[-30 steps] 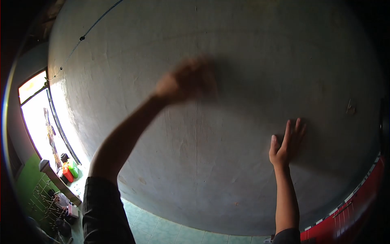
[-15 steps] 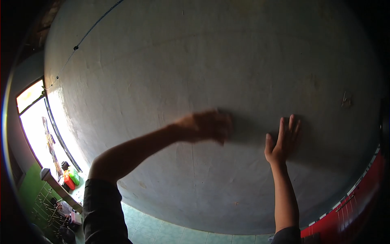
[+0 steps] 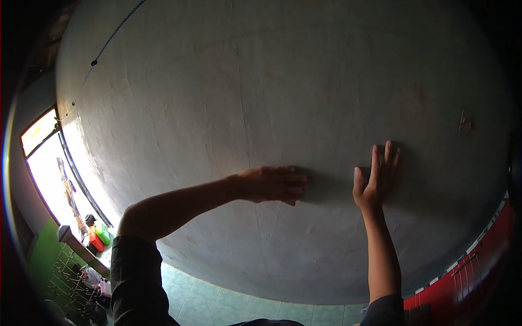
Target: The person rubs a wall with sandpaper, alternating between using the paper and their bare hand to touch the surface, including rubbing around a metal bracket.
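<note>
A large grey plastered wall [image 3: 179, 108] with fine cracks fills most of the head view. My left hand [image 3: 272, 183] reaches in from the left, held sideways with its fingers stretched to the right, flat at the wall. It casts a soft shadow, and nothing shows in it. Further right, my right hand [image 3: 377, 178] lies against the same wall, fingers pointing up and spread, thumb apart. It holds nothing either. Both forearms come from dark sleeves at the bottom.
A blue rope [image 3: 117, 33] runs across the upper left. A bright window [image 3: 51, 168] stands at left, with red and green containers [image 3: 97, 239] on its ledge. Pale green floor tiles [image 3: 234, 305] and a red surface [image 3: 467, 285] border the wall below.
My left hand was blurred by motion and is now lower on the wall and sharper. The right hand stays at about the same spot on the wall; the view has shifted slightly.
</note>
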The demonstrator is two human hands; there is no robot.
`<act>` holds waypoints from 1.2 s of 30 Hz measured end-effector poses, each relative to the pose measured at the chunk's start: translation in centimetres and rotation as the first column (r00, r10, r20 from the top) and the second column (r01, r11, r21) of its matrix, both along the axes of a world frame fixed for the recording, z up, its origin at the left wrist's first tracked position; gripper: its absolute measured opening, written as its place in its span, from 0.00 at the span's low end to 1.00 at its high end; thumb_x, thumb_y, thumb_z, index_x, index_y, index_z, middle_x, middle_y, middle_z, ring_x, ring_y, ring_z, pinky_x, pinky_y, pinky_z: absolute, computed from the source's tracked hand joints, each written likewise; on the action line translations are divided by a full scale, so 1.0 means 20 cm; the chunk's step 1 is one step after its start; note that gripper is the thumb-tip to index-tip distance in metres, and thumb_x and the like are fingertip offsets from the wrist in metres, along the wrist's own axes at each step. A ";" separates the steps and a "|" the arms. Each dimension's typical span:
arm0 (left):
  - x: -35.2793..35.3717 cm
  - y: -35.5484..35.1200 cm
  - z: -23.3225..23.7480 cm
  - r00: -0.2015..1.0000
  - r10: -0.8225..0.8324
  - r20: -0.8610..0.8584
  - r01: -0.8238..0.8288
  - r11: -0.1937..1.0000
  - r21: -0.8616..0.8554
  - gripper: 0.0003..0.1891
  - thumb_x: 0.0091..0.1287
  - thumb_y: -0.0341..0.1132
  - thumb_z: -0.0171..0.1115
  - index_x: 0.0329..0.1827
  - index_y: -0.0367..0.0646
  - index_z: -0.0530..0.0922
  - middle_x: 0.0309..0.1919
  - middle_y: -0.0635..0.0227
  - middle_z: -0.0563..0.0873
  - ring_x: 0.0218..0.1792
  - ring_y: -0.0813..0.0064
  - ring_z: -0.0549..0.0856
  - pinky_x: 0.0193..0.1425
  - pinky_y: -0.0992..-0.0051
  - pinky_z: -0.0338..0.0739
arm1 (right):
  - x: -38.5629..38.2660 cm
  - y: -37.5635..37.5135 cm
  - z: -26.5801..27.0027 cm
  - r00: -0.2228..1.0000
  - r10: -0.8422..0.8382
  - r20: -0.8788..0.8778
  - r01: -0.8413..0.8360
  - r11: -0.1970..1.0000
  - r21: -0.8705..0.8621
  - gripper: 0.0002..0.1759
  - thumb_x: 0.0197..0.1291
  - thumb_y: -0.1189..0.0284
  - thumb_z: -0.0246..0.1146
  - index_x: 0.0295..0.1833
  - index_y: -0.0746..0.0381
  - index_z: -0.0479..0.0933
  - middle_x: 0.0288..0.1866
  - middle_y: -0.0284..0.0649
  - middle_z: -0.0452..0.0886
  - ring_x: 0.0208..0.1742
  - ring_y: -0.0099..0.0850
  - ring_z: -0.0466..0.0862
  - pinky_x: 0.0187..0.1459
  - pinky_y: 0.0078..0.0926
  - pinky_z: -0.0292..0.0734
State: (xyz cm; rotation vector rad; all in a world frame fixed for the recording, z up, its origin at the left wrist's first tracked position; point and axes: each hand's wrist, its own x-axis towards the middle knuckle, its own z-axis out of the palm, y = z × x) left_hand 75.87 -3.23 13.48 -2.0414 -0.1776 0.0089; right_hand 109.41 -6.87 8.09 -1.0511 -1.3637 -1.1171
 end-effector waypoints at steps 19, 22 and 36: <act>-0.06 0.05 -0.52 0.960 -0.212 0.181 0.173 0.962 0.209 0.33 0.80 0.64 0.46 0.86 0.72 0.59 0.87 0.81 0.57 0.88 0.76 0.50 0.93 0.63 0.40 | 0.01 0.02 0.01 1.000 0.012 0.020 -0.013 0.997 0.075 0.35 0.73 0.53 0.59 0.82 0.53 0.69 0.85 0.49 0.66 0.82 0.65 0.64 0.78 0.65 0.58; -0.09 0.09 -0.46 0.946 -0.229 0.231 0.169 0.953 0.250 0.34 0.77 0.64 0.50 0.85 0.73 0.61 0.87 0.82 0.57 0.88 0.76 0.49 0.93 0.63 0.38 | 0.01 0.02 0.01 1.000 0.002 0.023 -0.004 0.997 0.083 0.34 0.73 0.54 0.59 0.81 0.53 0.69 0.85 0.48 0.66 0.82 0.65 0.65 0.77 0.65 0.60; -0.16 0.06 -0.16 0.853 0.064 0.519 -0.120 0.990 0.075 0.33 0.72 0.39 0.70 0.79 0.68 0.69 0.83 0.76 0.65 0.85 0.61 0.58 0.88 0.49 0.61 | -0.01 0.01 -0.02 0.999 -0.005 0.037 0.002 0.997 0.073 0.34 0.77 0.56 0.56 0.81 0.61 0.67 0.85 0.54 0.64 0.83 0.66 0.62 0.78 0.65 0.58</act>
